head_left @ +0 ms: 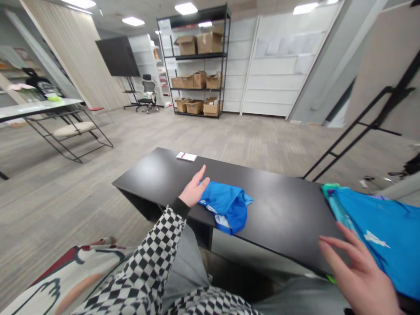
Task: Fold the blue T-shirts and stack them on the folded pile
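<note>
The open left hand [195,189] lies just beside a crumpled bright-blue cloth [225,205] on the matte black table [278,210], while the open right hand [357,271] spreads near a larger blue-and-teal fabric bundle [374,236] at the table's right end.

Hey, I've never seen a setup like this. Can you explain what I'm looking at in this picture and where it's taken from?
There's no machine here. This picture comes from a camera worn on a person's head, looking forward and down at their own bare hands. The left hand, in a checked sleeve, is open beside a crumpled blue cloth on a black table. The right hand, also open, is near a larger blue garment at the table's right end. Neither hand holds anything. A small white card lies near the table's far edge.
</note>
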{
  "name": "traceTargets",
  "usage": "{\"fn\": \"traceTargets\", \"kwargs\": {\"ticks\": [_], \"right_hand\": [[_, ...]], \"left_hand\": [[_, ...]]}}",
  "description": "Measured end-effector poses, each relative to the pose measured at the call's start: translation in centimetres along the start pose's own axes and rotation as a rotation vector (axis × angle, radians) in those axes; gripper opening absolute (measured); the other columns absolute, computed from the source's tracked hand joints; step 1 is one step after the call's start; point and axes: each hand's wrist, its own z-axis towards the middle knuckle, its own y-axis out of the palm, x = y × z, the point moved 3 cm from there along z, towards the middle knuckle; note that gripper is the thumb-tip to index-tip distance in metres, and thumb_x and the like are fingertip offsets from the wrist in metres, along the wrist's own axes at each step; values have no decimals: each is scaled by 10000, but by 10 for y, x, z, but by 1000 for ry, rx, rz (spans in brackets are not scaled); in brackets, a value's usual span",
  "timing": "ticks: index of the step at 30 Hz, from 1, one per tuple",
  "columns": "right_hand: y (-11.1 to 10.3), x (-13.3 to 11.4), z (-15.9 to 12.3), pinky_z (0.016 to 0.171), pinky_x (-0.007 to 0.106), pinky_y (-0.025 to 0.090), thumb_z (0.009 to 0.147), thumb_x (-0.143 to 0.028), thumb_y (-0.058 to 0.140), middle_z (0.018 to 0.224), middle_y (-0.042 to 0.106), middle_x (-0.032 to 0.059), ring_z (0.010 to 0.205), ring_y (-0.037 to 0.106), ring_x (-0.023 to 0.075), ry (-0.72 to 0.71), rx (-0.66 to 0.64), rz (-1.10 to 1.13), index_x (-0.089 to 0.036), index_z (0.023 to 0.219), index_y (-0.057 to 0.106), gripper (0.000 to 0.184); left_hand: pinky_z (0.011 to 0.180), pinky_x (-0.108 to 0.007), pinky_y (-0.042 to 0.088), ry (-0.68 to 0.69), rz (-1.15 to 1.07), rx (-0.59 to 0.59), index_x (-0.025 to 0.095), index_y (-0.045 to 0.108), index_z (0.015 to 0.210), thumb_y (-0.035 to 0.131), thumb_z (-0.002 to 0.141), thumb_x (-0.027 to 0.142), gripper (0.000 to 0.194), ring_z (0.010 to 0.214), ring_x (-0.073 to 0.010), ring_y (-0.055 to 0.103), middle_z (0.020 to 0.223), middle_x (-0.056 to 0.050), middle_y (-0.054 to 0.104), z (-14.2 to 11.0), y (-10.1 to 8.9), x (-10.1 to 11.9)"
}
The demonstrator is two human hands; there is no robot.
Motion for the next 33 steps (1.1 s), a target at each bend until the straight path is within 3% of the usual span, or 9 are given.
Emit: {"fn": "traceTargets", "kwargs": {"ticks": [4, 8, 11, 14, 17, 22, 26, 30, 33], "right_hand": [[46, -18, -3, 1351, 811, 258, 1015, -665, 608, 1824, 453, 96, 1736, 256, 499, -33, -210, -25, -284, 1151, 859, 476], [95, -35, -22, 1328, 820, 281, 1079, -566, 587, 1903, 266, 149, 1756, 185, 498, -72, -393, -127, -264, 1547, 710, 570], [129, -51, -36, 1301, 826, 323, 1074, -528, 647, 1919, 140, 216, 1748, 207, 509, -87, -462, -214, -236, 1733, 504, 736], [148, -58, -37, 1296, 851, 285, 1070, -439, 681, 1911, 211, 192, 1737, 243, 508, -127, -464, -295, -245, 1560, 674, 527], [140, -48, -22, 1272, 899, 246, 1060, -296, 656, 1851, 382, 165, 1702, 328, 508, -91, -371, -324, -232, 1219, 824, 240], [83, -29, 29, 1272, 931, 147, 1046, -289, 647, 1821, 437, 148, 1717, 283, 504, -43, -67, -273, -262, 1160, 881, 262], [58, -37, 64, 1299, 905, 99, 1091, -366, 579, 1877, 330, 137, 1749, 206, 469, -70, 49, -240, -262, 1275, 846, 340], [67, -40, 60, 1300, 877, 194, 1091, -477, 573, 1899, 146, 273, 1759, 174, 455, 41, 93, -218, -172, 1763, 401, 758], [81, -37, 36, 1297, 872, 213, 1063, -564, 630, 1892, 56, 326, 1764, 139, 470, 84, -6, -202, -148, 1843, 104, 1029]], "left_hand": [[1415, -590, 284, -7, 302, 44, 282, 686, 1592, 710, 1039, 506, 597, 1688, -365, 404, 1760, -132, 527, -13, 20, 8], [1371, -762, 214, -90, 624, -157, 338, 760, 1478, 881, 902, 449, 599, 1653, -476, 391, 1654, -113, 621, -39, 44, -7], [1269, -612, 424, -69, 662, -202, 270, 808, 1346, 762, 1015, 432, 371, 1412, -378, 612, 1381, -139, 744, -58, 70, -9], [1138, -480, 513, 19, 549, -287, 253, 846, 1024, 669, 1085, 482, 295, 1142, -295, 688, 1034, -100, 765, -73, 103, 3], [1279, -583, 393, 17, 417, -289, 286, 842, 903, 679, 1077, 471, 302, 1208, -303, 685, 989, -64, 789, -76, 112, 14], [1329, -734, 275, -143, 439, 231, 278, 860, 953, 666, 1037, 422, 255, 1373, -382, 625, 1321, -110, 781, -34, 40, 11], [1352, -718, 271, -87, 441, 366, 266, 851, 976, 640, 1050, 497, 321, 1489, -408, 535, 1479, -125, 703, 2, 7, 17], [1381, -704, 232, -21, 469, 415, 249, 792, 1388, 681, 1031, 454, 427, 1535, -415, 500, 1591, -182, 604, -11, 30, 34], [1408, -625, 245, 137, 487, 220, 252, 734, 1515, 711, 1027, 444, 525, 1543, -393, 501, 1585, -183, 592, -40, 70, 41]]}}
